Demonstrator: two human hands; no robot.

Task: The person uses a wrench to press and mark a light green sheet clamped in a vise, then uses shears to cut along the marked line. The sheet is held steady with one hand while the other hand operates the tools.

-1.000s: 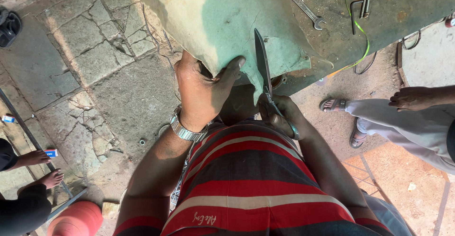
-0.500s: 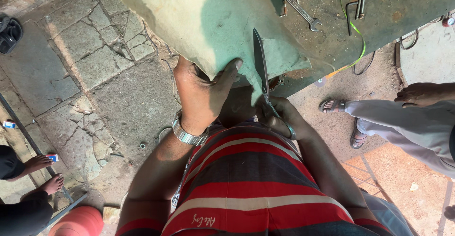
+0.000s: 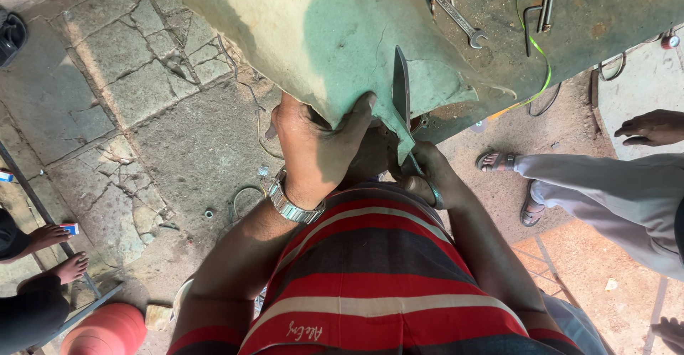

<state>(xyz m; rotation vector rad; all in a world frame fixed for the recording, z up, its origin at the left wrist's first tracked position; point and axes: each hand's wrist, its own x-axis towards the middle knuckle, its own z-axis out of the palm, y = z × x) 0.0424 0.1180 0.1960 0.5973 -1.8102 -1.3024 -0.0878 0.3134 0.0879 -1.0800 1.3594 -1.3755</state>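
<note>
Left hand [image 3: 313,148] closed on the lower edge of a pale green sheet [image 3: 320,34], thumb on top, fingers curled under; metal watch [image 3: 288,202] on the wrist. The sheet hangs over the near edge of the tabletop [image 3: 591,13] and spreads up across it, partly in sun, partly in shade.

Right hand [image 3: 427,173] wrapped shut around the handles of a pair of scissors [image 3: 402,95]; blades point up and away from the body, set into the sheet's edge just right of the left thumb. A narrow strip of sheet hangs down beside the blades, against the right hand.

On the tabletop beyond: a wrench [image 3: 452,13], small metal tools, a thin yellow-green cord [image 3: 538,70]. Cracked stone floor [image 3: 121,105] to the left. Another person's sandalled feet [image 3: 509,184] and hand [image 3: 652,127] at right; bare feet [image 3: 57,251] at lower left
</note>
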